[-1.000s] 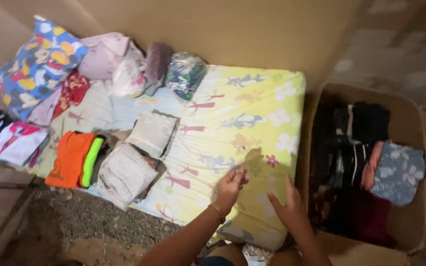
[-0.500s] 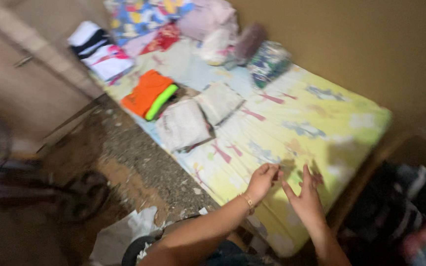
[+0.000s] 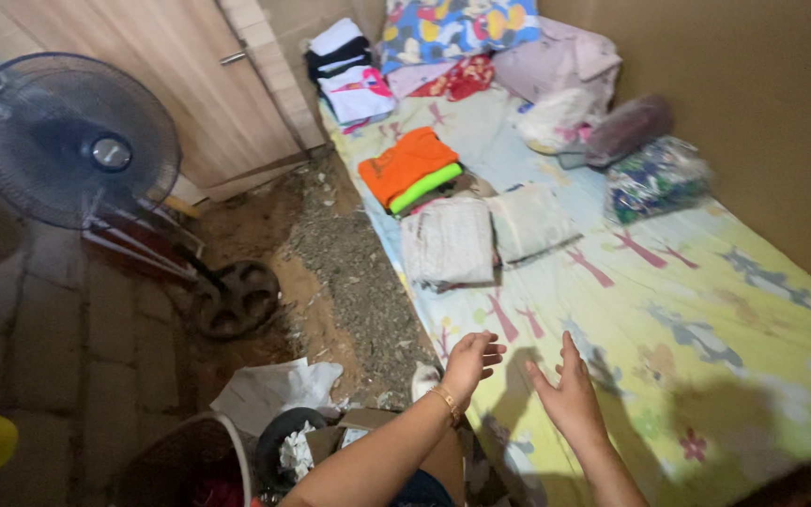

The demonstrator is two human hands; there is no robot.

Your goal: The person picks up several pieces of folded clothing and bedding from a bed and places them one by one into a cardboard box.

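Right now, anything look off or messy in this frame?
Yes: the floor beside the floral-sheeted mattress is broken, with loose dirt and gravel exposed, and crumpled white paper lies on it. Folded clothes look tidy. Both hands, left and right, hover empty.

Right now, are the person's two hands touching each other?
Apart. The head view shows the left hand and right hand with patterned sheet visible in the gap between them.

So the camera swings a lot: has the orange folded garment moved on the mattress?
No. The orange folded garment lies beside the same grey folded stack; only the view turned.
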